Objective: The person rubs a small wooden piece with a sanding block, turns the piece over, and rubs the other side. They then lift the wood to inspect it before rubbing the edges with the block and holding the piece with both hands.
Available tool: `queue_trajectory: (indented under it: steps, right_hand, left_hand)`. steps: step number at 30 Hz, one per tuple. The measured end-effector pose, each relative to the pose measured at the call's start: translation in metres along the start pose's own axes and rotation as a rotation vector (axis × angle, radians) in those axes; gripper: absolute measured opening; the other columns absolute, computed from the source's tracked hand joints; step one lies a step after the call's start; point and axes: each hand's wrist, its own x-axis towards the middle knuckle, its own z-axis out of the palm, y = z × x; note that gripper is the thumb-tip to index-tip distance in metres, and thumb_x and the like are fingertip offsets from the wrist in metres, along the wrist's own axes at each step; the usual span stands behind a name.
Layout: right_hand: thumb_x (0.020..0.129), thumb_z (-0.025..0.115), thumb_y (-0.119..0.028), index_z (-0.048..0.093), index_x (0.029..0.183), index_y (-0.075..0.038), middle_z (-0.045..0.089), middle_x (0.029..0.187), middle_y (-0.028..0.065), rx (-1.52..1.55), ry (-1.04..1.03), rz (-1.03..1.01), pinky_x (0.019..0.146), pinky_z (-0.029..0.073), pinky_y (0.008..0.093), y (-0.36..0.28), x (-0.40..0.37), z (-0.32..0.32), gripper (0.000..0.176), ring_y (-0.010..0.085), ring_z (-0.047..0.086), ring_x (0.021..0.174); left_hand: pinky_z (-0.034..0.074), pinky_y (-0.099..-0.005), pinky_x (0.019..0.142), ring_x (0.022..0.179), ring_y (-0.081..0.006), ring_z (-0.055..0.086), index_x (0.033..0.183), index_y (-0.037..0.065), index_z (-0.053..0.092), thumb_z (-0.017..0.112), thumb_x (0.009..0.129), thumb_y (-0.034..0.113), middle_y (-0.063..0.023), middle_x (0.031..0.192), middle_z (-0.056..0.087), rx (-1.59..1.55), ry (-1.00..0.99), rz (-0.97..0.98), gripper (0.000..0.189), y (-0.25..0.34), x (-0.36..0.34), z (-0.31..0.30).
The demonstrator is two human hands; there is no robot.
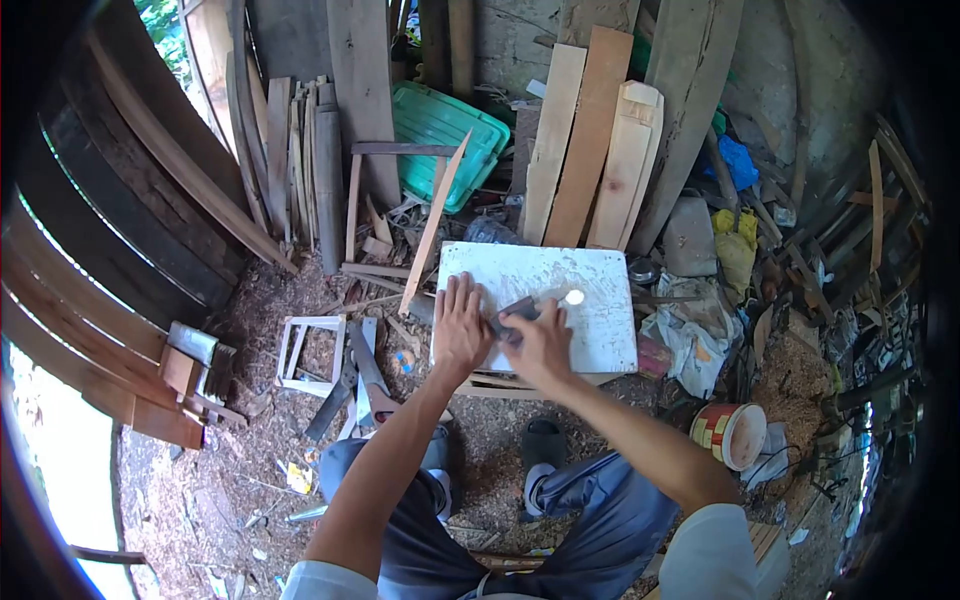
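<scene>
A worn white board (600, 340) with scuffed paint forms the work surface in front of me. My left hand (461, 325) lies on its left part, fingers stretched out and nothing visible in them. Close beside it, my right hand (540, 340) grips a dark, flat piece (512, 312) that looks like folded sandpaper, held low over the board. Just beyond the right fingers is a small, bright round spot (574, 297); whether it is an object or light cannot be made out. The underside of the dark piece is hidden.
Left of the board lie a handsaw (368, 365) and a small wooden frame (310, 352). A thin wood strip (437, 225) leans near the board's left edge. Planks (590, 140) and a green plastic lid (450, 140) stand behind. A bucket (728, 437) sits at right. Shavings cover the ground.
</scene>
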Motion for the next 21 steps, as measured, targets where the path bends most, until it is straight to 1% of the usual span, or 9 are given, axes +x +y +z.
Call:
queue_trajectory:
  steps: [4, 6, 8, 9, 12, 16, 18, 19, 21]
  right_hand:
    - [0.077, 0.078, -0.02, 0.073, 0.107, -0.019, 0.045, 0.119, 0.0177, -0.056, 0.136, 0.154, 0.084, 0.045, 0.0574, 0.036, 0.033, -0.016, 0.031, 0.0398, 0.046, 0.112]
    - [0.077, 0.078, -0.017, 0.072, 0.108, -0.019, 0.045, 0.12, 0.0178, -0.096, 0.155, 0.209, 0.084, 0.045, 0.0564, 0.032, 0.034, -0.011, 0.032, 0.0393, 0.046, 0.113]
    - [0.075, 0.078, -0.014, 0.072, 0.111, -0.021, 0.044, 0.122, 0.0188, -0.014, 0.178, 0.064, 0.085, 0.046, 0.0566, 0.03, 0.023, 0.007, 0.036, 0.0402, 0.045, 0.114]
    - [0.074, 0.08, -0.014, 0.072, 0.11, -0.022, 0.044, 0.123, 0.0188, 0.001, 0.112, 0.002, 0.086, 0.046, 0.0571, 0.022, 0.011, 0.014, 0.037, 0.0411, 0.046, 0.115]
    - [0.073, 0.082, -0.018, 0.072, 0.105, -0.022, 0.045, 0.121, 0.0175, 0.012, 0.004, -0.005, 0.087, 0.045, 0.0584, 0.003, 0.001, -0.002, 0.034, 0.0415, 0.045, 0.117]
    - [0.076, 0.079, -0.021, 0.072, 0.107, -0.022, 0.046, 0.121, 0.0177, -0.049, 0.212, 0.185, 0.088, 0.045, 0.0604, 0.072, 0.046, -0.01, 0.031, 0.0421, 0.045, 0.116]
    - [0.077, 0.079, -0.023, 0.071, 0.112, -0.021, 0.044, 0.123, 0.0183, -0.076, 0.142, 0.266, 0.09, 0.044, 0.0617, 0.09, 0.056, -0.029, 0.036, 0.0424, 0.045, 0.116]
    - [0.078, 0.079, -0.023, 0.07, 0.115, -0.021, 0.043, 0.124, 0.0188, -0.109, 0.123, 0.292, 0.091, 0.044, 0.0619, 0.087, 0.057, -0.033, 0.038, 0.0426, 0.044, 0.117]
    - [0.078, 0.079, -0.023, 0.068, 0.12, -0.021, 0.041, 0.125, 0.0197, -0.158, 0.102, 0.336, 0.093, 0.042, 0.0625, 0.078, 0.055, -0.034, 0.044, 0.0429, 0.043, 0.119]
  left_hand:
    - [0.019, -0.0509, 0.121, 0.147, -0.0395, 0.025, 0.141, 0.0, 0.045, 0.048, 0.088, 0.015, -0.0216, 0.156, 0.033, -0.009, 0.005, 0.009, 0.055, 0.001, -0.002, -0.002]
    - [0.019, -0.0505, 0.122, 0.147, -0.0393, 0.025, 0.141, -0.001, 0.045, 0.048, 0.087, 0.015, -0.0217, 0.156, 0.033, -0.002, -0.003, 0.009, 0.056, 0.002, 0.0, -0.004]
    - [0.02, -0.0508, 0.121, 0.147, -0.0389, 0.026, 0.138, -0.002, 0.047, 0.048, 0.088, 0.015, -0.022, 0.156, 0.034, 0.016, 0.031, 0.015, 0.053, 0.002, -0.001, -0.001]
    - [0.018, -0.0495, 0.122, 0.148, -0.0373, 0.024, 0.14, -0.001, 0.047, 0.047, 0.089, 0.018, -0.0211, 0.157, 0.032, 0.017, -0.014, -0.009, 0.054, 0.006, 0.0, -0.006]
    - [0.016, -0.0478, 0.123, 0.15, -0.0354, 0.022, 0.142, 0.0, 0.046, 0.046, 0.091, 0.022, -0.0201, 0.159, 0.03, 0.014, -0.041, -0.023, 0.056, 0.004, 0.0, -0.005]
    - [0.017, -0.0484, 0.122, 0.148, -0.0373, 0.024, 0.14, 0.0, 0.048, 0.046, 0.094, 0.024, -0.0211, 0.157, 0.032, 0.027, 0.009, -0.002, 0.052, -0.001, -0.001, 0.0]
    - [0.018, -0.0492, 0.122, 0.147, -0.0383, 0.026, 0.138, -0.001, 0.049, 0.045, 0.096, 0.028, -0.0214, 0.157, 0.033, 0.017, 0.016, 0.013, 0.05, 0.002, -0.001, -0.001]
    - [0.017, -0.0514, 0.121, 0.146, -0.0383, 0.028, 0.136, -0.001, 0.05, 0.045, 0.099, 0.035, -0.021, 0.155, 0.035, 0.042, 0.04, 0.018, 0.052, 0.004, 0.0, -0.001]
    - [0.016, -0.0524, 0.121, 0.145, -0.038, 0.03, 0.135, 0.0, 0.051, 0.045, 0.099, 0.039, -0.0207, 0.153, 0.038, 0.056, 0.008, 0.05, 0.054, 0.011, 0.002, -0.003]
